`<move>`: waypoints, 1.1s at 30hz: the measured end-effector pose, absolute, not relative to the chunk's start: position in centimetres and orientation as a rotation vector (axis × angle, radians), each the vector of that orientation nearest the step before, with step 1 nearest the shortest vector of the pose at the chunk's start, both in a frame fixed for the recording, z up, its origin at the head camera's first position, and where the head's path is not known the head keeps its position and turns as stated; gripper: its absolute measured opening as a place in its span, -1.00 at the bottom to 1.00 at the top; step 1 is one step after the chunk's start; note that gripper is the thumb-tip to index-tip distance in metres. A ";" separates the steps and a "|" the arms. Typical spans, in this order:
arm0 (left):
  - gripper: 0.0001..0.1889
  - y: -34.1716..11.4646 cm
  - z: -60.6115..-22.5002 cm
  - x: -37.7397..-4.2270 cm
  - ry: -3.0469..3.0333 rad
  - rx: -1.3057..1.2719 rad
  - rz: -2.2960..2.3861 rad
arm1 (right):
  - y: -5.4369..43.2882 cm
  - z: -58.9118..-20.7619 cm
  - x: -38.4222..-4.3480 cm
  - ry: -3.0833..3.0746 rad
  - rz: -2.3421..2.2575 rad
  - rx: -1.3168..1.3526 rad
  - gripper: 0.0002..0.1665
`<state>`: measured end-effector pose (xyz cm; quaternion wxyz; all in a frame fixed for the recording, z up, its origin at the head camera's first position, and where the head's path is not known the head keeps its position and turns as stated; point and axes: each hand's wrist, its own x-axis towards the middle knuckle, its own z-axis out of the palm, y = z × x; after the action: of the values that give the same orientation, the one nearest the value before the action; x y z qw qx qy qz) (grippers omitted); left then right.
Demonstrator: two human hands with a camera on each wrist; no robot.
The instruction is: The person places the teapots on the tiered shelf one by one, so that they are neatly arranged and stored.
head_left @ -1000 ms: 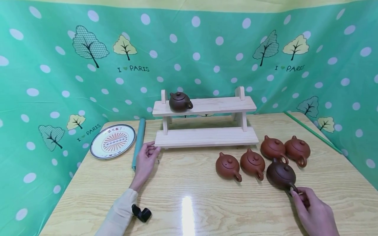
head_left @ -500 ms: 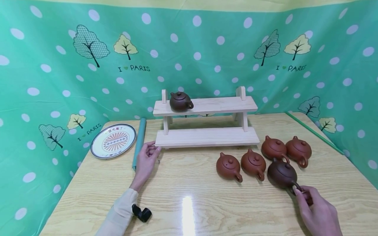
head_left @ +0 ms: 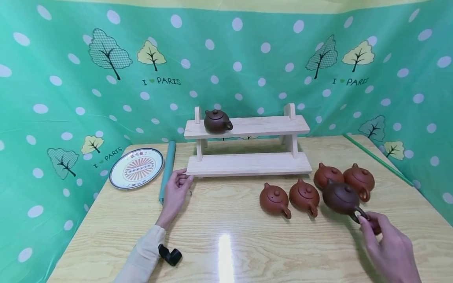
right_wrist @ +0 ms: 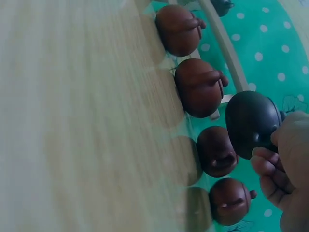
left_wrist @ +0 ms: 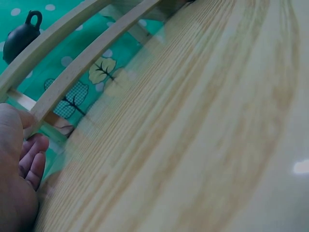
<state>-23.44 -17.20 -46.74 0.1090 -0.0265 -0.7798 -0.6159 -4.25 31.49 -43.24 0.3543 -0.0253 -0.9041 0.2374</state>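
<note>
Brown teapot (head_left: 340, 197), handle (head_left: 361, 212) pinched in right grip (head_left: 387, 245); left grip (head_left: 175, 192) pinches shelf (head_left: 247, 164); two red teapots (head_left: 304, 195) between grips.

The left sleeve (head_left: 142, 253) is plain cream; a small black device (head_left: 172, 257) juts from it.

Left fingers (left_wrist: 33, 157) gripping (arm (head_left: 152, 237) outstretched), right fingers (head_left: 366, 231) pinching

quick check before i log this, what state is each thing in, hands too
wooden rack: standing upright
held dark teapot: off the table, lid on
other dark teapot: upright on the top board, lid on
four red teapots: upright on the table, lids on
plate: face up
cloth: hung up behind
left hand: gripping the wooden rack's left end
right hand: pinching the held dark teapot's handle
</note>
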 end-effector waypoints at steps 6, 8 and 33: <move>-0.58 -17.1 -46.8 -23.5 -2.282 -0.074 -1.829 | 31.8 -42.5 -5.5 -2.309 0.608 0.126 -0.86; -0.58 -17.1 -46.9 -23.6 -2.276 -0.077 -1.831 | 31.8 -42.3 -6.1 -2.296 0.610 0.175 -0.84; -0.59 -17.3 -47.0 -23.5 -2.275 -0.090 -1.798 | 29.2 -40.2 -12.4 -2.252 0.598 0.365 -0.81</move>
<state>-23.51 -17.25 -46.98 0.1197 -0.0307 -0.7785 -0.6153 -12.36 29.19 -40.16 0.3816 0.1430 -0.8826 0.2345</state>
